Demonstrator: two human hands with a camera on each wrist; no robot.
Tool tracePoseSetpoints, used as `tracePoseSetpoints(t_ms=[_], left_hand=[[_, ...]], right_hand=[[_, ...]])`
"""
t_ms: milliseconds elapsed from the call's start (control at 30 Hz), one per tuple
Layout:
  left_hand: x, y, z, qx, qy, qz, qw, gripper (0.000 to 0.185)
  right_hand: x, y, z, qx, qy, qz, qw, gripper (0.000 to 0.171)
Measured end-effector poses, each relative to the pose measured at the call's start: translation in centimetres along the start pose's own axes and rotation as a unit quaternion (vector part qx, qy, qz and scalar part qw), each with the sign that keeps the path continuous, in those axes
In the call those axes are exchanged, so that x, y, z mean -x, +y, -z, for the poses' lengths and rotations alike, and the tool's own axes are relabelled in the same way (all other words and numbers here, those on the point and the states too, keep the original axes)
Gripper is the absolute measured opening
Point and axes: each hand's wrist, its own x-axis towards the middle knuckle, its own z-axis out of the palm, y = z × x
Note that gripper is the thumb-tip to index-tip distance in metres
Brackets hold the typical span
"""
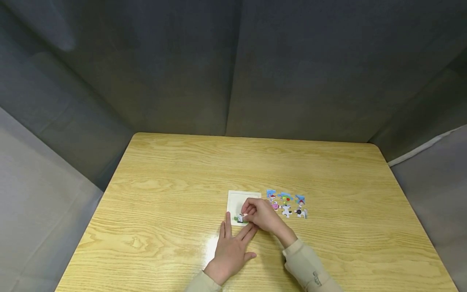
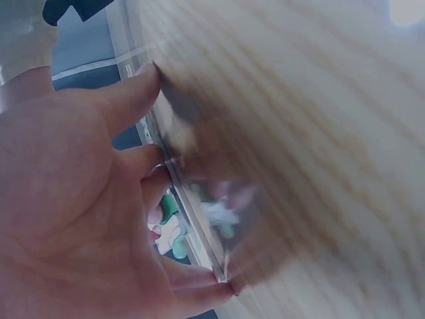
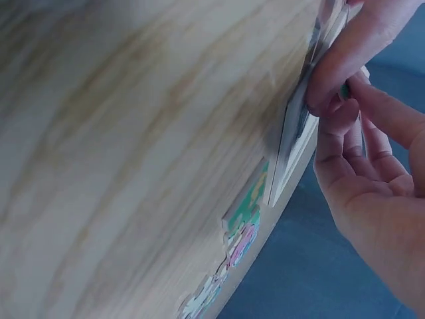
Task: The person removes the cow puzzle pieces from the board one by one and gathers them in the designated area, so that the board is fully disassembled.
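Head view shows my right hand (image 1: 260, 214) pinching a small green-and-white jigsaw piece (image 1: 240, 218) at the near edge of the square white puzzle tray (image 1: 235, 198), while my left hand (image 1: 231, 248) lies flat on the pale wooden bench (image 1: 175, 190), fingers straight, tips against the tray's near edge. My right hand hides most of the piece and the tray's right half. Both wrist views are blurred; the loose colourful jigsaw pieces (image 1: 287, 204) lie just right of the tray, pictures unreadable.
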Motion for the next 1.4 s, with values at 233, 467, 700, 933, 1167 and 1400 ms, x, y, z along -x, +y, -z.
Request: tracePoseSetpoints(t_ms=[233,467,700,933,1167,1400], left_hand=[[-0.1,0.0,0.1,0.007,0.005,-0.005,1.0000,0.076],[-0.1,-0.1,-0.1,0.006,0.019,-0.010,0.9998,0.076],[-0.2,0.0,-0.1,0.010,0.016,-0.003,0.9998,0.077],[-0.2,0.0,-0.3,0.018,0.020,0.003,0.9996,0.077],[-0.1,0.0,-0.2,0.025,0.028,0.000,0.9993,0.077],[0.0,0.0,-0.2,0.027,0.034,-0.006,0.9991,0.075]], right_hand=[[0.1,0.1,0.8,-0.026,0.017,-0.014,0.999,0.015],[0.6,0.8,2.2,-0.029,0.051,-0.018,0.998,0.015],[1.3,1.5,3.7,-0.020,0.076,-0.030,0.996,0.015],[2.2,2.6,5.2,-0.025,0.090,-0.052,0.994,0.015],[3.5,4.1,6.6,-0.004,0.112,-0.063,0.992,0.015],[5.0,5.4,7.6,0.001,0.118,-0.085,0.989,0.017]])
